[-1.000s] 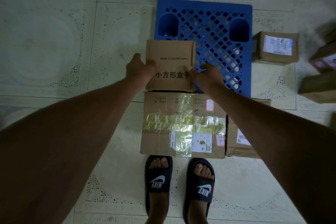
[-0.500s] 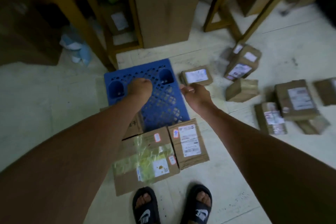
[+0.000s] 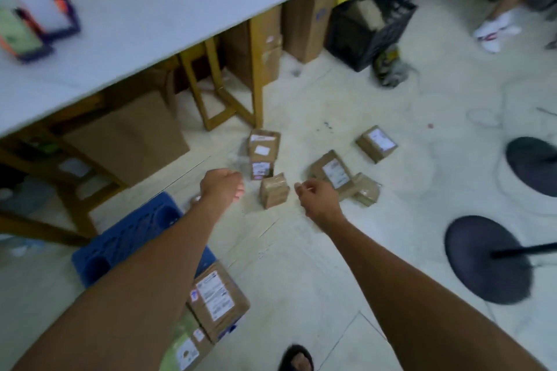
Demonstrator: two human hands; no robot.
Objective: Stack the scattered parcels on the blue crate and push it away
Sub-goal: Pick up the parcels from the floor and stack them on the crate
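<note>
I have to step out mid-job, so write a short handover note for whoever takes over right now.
Left hand: loosely closed, holding nothing.
Right hand: loosely closed, holding nothing.
Both reach toward the small taped parcel on the floor between them.
Blue crate at lower left, with a labelled parcel on its near end.
Left: loose parcels on the floor, including the tall one, the labelled one and the far one; then push the crate.
</note>
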